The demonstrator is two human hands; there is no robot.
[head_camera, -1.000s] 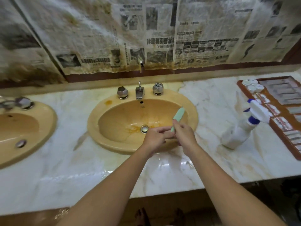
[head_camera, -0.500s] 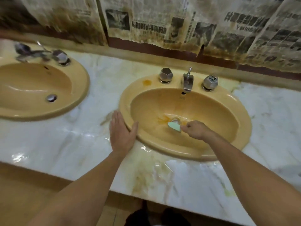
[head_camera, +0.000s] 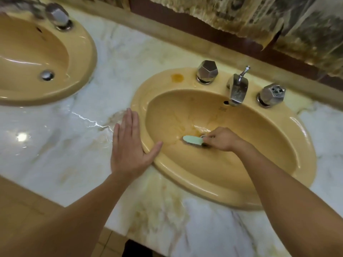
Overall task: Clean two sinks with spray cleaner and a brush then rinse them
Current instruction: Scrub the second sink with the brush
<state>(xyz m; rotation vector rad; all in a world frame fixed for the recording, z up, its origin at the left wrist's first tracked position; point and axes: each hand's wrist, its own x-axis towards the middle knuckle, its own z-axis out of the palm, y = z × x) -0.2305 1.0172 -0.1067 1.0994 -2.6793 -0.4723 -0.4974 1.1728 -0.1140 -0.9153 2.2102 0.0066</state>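
Two yellow oval sinks are set in a marble counter. The right sink (head_camera: 278, 190) fills the middle of the view; the left sink (head_camera: 81, 58) is at the upper left. My right hand (head_camera: 221, 139) is down in the right sink's bowl and grips a pale green brush (head_camera: 192, 140) lying against the bottom beside the drain, which the hand mostly hides. My left hand (head_camera: 130, 145) rests flat on the counter with straight fingers, its thumb on the right sink's left rim. Orange stains mark the bowl around the drain. The spray cleaner is out of view.
A chrome tap (head_camera: 237, 88) with two faceted knobs (head_camera: 207, 71) (head_camera: 272, 94) stands at the back of the right sink. The left sink has a chrome drain plug (head_camera: 47, 75) and a knob (head_camera: 58, 15). The marble counter (head_camera: 61, 141) is wet and shiny. Stained newspaper covers the wall behind.
A second ago both hands held the brush above the right sink. My left hand has since gone to the rim and my right hand has taken the brush down to the drain; the view has closed in.
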